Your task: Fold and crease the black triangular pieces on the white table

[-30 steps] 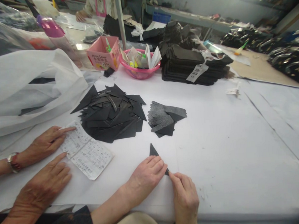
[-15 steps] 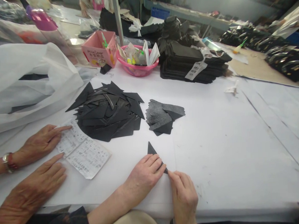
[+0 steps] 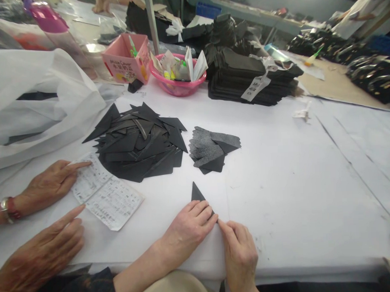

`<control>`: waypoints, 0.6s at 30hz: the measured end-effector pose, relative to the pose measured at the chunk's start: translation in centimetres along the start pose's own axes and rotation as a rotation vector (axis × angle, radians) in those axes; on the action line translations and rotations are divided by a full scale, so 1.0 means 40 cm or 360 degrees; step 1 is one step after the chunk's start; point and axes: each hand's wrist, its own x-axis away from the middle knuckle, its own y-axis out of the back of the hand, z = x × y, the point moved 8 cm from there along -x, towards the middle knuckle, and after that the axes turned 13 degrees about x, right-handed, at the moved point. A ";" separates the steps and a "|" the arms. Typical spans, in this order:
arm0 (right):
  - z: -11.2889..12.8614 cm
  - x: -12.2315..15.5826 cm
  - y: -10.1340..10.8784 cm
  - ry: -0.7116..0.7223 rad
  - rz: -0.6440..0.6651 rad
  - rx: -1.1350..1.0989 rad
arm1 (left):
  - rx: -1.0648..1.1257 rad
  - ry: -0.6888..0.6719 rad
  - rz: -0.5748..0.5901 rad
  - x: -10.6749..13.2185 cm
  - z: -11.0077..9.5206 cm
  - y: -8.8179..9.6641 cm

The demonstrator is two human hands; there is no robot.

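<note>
A small black pointed piece of sheet material [image 3: 197,192], fabric or leather, lies on the white table near me. My left hand [image 3: 193,221] lies across it, fingers together, holding it down and covering its middle. At its lower corner my right hand [image 3: 240,249] is closed in a pinch; thumb and forefinger meet the tip, mostly hidden. Beyond my hands lies a small fanned stack of similar pieces [image 3: 208,152], some with a grey speckled side up. To its left is a large loose heap of black pieces [image 3: 141,148].
At left, another person's hands [image 3: 51,184] rest by an open handwritten notebook [image 3: 115,201], one finger on the page. Behind stand a pink box [image 3: 125,63], a pink basket [image 3: 179,90] of small items and tagged black stacks [image 3: 244,85]. White sheeting [image 3: 45,122] bulges at left.
The view has shifted slightly. The other person's lower hand has moved a little, its forefinger now more extended. My hands stay on the black piece almost unchanged.
</note>
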 end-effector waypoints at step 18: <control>-0.022 0.024 0.006 -0.0041 0.0044 -0.0114 | 0.0025 0.0020 0.0031 0.005 0.001 -0.003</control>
